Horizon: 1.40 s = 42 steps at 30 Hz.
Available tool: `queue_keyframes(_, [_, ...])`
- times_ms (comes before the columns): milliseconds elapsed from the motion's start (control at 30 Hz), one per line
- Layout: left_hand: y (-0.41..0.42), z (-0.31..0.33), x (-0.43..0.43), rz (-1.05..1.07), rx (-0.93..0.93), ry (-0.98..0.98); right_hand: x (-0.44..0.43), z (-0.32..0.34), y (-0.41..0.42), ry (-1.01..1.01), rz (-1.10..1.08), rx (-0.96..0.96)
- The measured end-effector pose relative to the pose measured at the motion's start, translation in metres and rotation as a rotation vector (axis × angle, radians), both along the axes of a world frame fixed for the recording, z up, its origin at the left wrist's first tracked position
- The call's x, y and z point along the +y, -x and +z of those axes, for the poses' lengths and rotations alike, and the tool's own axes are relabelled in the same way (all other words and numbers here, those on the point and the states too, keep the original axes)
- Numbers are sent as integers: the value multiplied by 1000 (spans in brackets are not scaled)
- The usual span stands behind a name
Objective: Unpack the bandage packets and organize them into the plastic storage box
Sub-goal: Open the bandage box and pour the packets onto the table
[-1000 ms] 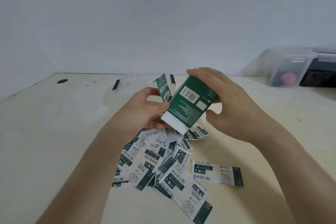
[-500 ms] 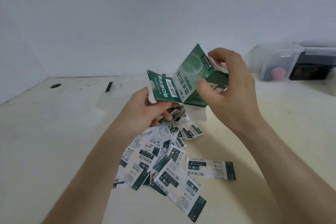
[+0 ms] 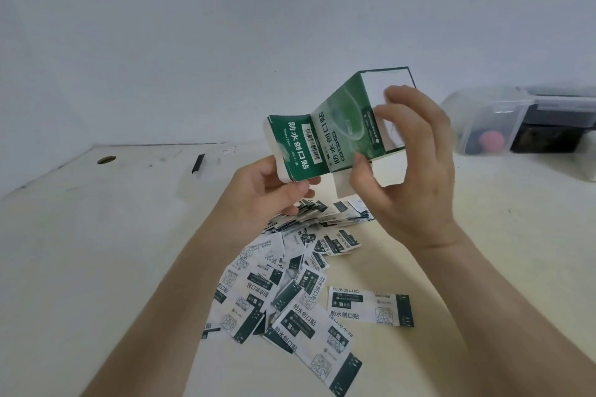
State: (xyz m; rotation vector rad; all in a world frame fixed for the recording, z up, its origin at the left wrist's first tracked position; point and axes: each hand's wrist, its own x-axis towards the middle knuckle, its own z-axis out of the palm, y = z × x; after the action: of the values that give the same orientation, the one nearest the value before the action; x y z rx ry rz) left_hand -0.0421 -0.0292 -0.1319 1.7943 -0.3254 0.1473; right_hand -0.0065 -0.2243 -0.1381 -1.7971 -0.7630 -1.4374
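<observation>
Bandage carton point(image 3: 325, 138), apparently emptied: unpacking step.
Left grip point(image 3: 274, 193) pinches one end, right grip point(image 3: 416, 171) clasps the other; next, gather bandage packets point(image 3: 290, 293) into plastic storage box point(image 3: 483, 126).

Both bare forearms reach in from the lower edge and converge toward the middle, hands held up in the air. The left hand point(image 3: 274, 193) pinches the lower corner of a green carton point(image 3: 335, 129) flap between thumb and fingers point(image 3: 264, 171). The right hand point(image 3: 416, 177) stands higher, gripping the carton's body, thumb on the near face and the other digits curled over the far side.
</observation>
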Motion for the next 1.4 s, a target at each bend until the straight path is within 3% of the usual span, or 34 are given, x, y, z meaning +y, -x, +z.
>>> queue_keyframes(67, [1,1,-2,-9,4,-17,0,-2,0,-8,27,19])
queue_keyframes(133, [1,6,-5,-15,-2,-1,4,-4,1,-162,169,182])
queue_keyframes(233, [1,18,-3,-24,-93,-73,10,2,3,-675,466,730])
queue_keyframes(300, [1,24,-3,-32,-170,-227,5,3,0,-890,561,1087])
queue_keyframes(433, [-5,23,-15,75,-400,-691,-6,5,-4,-937,655,1371])
queue_keyframes(533, [-16,16,-25,137,-642,-815,-10,3,-4,-882,684,1471])
queue_keyframes(633, [-22,24,-33,153,-650,-843,-21,2,-9,-733,675,1494])
queue_keyframes(733, [-32,37,-41,163,-549,-954,-41,5,-14,-561,552,1315])
queue_keyframes(833, [-48,47,-52,114,-436,-1078,-57,12,-19,-283,523,1210])
queue_keyframes(933, [-62,44,-63,44,-344,-1020,-55,20,-34,-16,549,1168])
queue_keyframes(1067, [-70,33,-67,34,-412,-869,-46,10,-64,-130,533,1066])
queue_keyframes(1233, [-58,38,-26,278,-535,-664,-37,-12,-95,-298,361,1031])
queue_keyframes(1400, [-40,18,44,519,-245,-753,-27,-41,-114,-216,144,1243])
